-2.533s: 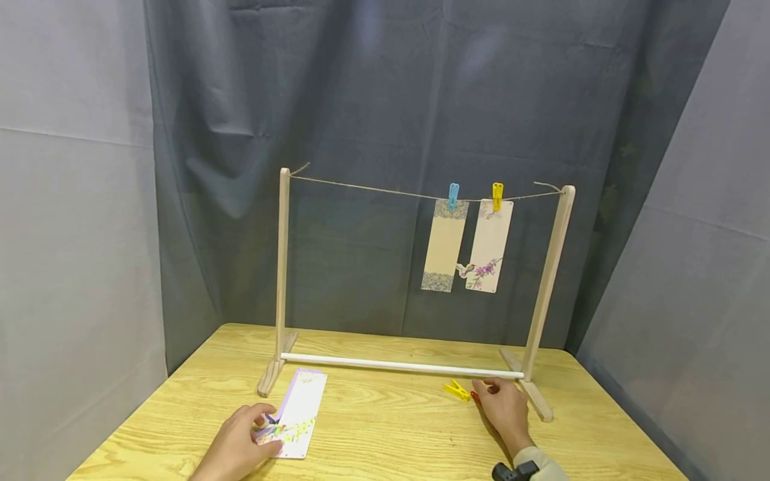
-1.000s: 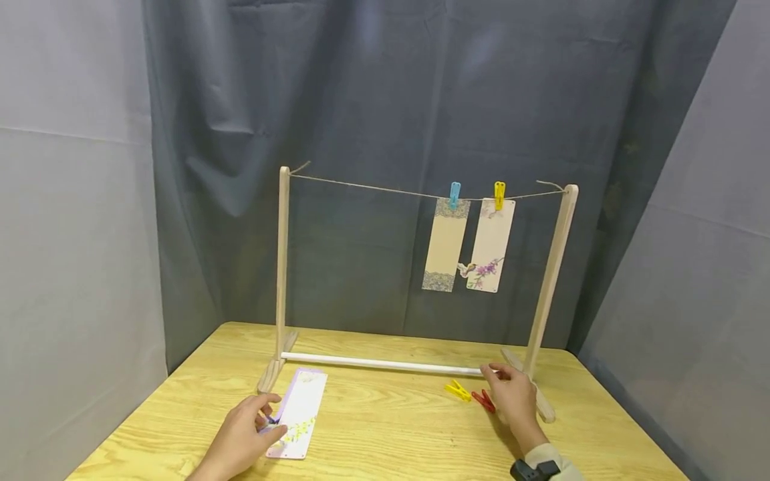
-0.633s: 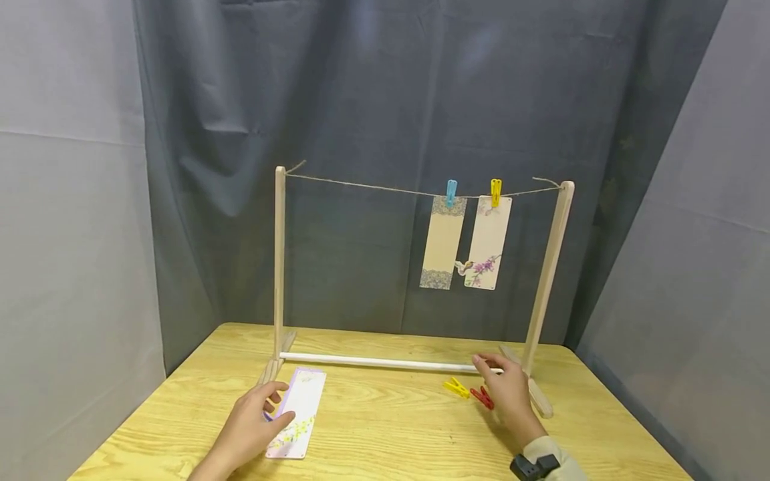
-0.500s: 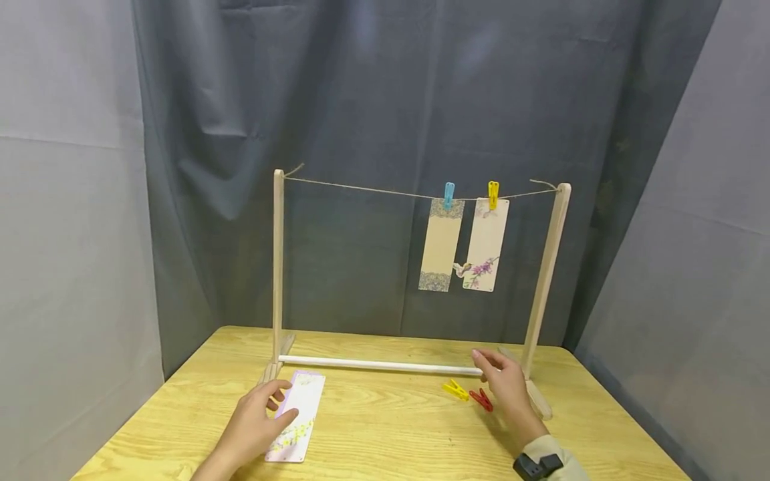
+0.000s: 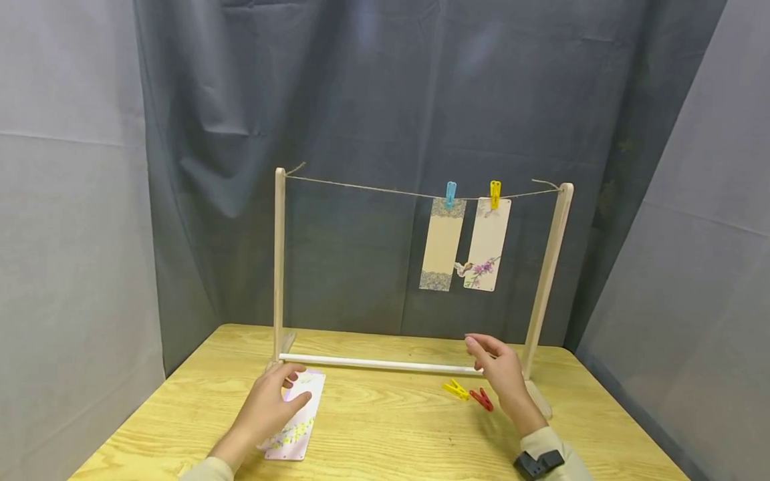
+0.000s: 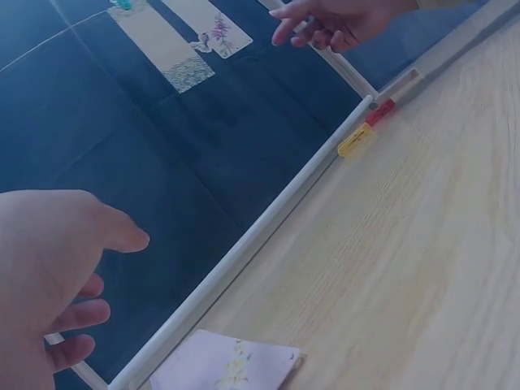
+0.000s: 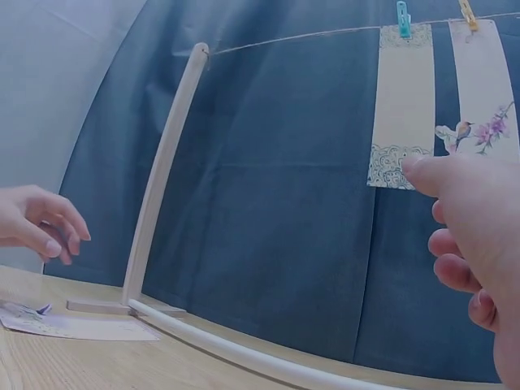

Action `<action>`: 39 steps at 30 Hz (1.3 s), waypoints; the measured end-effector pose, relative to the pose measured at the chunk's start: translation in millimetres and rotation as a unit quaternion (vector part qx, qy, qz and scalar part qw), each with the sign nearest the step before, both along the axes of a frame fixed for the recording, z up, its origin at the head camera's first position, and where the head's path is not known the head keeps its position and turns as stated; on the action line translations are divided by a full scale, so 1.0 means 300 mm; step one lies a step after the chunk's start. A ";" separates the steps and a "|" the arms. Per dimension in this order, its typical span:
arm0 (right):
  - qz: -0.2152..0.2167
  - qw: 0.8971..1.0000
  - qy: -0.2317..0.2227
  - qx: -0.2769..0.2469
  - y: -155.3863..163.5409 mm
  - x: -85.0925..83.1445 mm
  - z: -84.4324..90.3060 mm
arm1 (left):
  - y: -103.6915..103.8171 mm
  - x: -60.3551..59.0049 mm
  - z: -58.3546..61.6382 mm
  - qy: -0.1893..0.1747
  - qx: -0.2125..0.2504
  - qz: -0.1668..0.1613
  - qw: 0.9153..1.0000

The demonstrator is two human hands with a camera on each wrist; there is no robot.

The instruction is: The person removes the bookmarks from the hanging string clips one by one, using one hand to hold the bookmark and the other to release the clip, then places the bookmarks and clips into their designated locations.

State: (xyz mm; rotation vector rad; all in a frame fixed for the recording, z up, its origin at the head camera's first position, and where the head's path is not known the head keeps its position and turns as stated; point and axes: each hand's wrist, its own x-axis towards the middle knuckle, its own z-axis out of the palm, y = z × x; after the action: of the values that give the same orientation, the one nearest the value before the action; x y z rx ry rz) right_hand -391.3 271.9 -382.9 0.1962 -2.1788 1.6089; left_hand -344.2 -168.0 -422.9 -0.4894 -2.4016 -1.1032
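My left hand (image 5: 267, 409) hovers over floral bookmarks (image 5: 303, 431) on the table, thumb and fingers apart with nothing between them. The top one is white with yellow flowers; a purple edge shows beneath. My right hand (image 5: 505, 379) is raised above the table near the rack's right post, its fingers loosely bent and holding nothing. Below it lie a red clothespin (image 5: 482, 399) and a yellow clothespin (image 5: 456, 389). On the string hang a tan lace-patterned bookmark (image 5: 442, 247) under a blue clothespin (image 5: 450, 194) and a white hummingbird bookmark (image 5: 490, 234) under another yellow clothespin (image 5: 495, 194).
A wooden rack stands toward the back of the table (image 5: 385, 434), with a left post (image 5: 279, 267), a right post (image 5: 548, 280) and a white bottom rod (image 5: 379, 364). Twine (image 5: 361, 187) runs between the post tops. Dark cloth (image 5: 343, 267) hangs behind.
The right hand has let go of the red clothespin, which now lies on the table, and has risen leftward. The left hand has lifted off the bookmarks and moved up and right.
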 end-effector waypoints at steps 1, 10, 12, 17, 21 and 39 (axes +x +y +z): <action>0.002 1.000 0.002 0.001 -0.002 -0.001 0.004 | 0.002 -0.003 0.006 0.001 -0.002 0.002 1.000; 0.005 1.000 0.018 0.008 -0.018 -0.006 0.044 | 0.037 -0.027 0.044 0.013 -0.010 0.004 1.000; 0.006 1.000 0.018 0.008 -0.016 -0.008 0.048 | 0.047 -0.031 0.048 0.012 -0.012 0.002 1.000; 0.010 1.000 0.023 0.008 -0.006 -0.016 0.060 | 0.071 -0.046 0.059 0.013 -0.010 -0.009 1.000; 0.004 0.999 0.038 0.013 -0.004 -0.017 0.079 | 0.093 -0.066 0.072 0.022 -0.015 -0.011 1.000; 0.009 0.997 0.074 0.022 -0.023 -0.039 0.165 | 0.203 -0.137 0.142 0.005 0.022 -0.075 0.997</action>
State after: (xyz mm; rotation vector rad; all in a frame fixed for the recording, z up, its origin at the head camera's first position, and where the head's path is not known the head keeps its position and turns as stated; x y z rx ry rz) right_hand -403.0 265.1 -333.5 0.3391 -2.1068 1.5060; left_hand -385.2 -107.2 -380.2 -0.6675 -2.3581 -1.2105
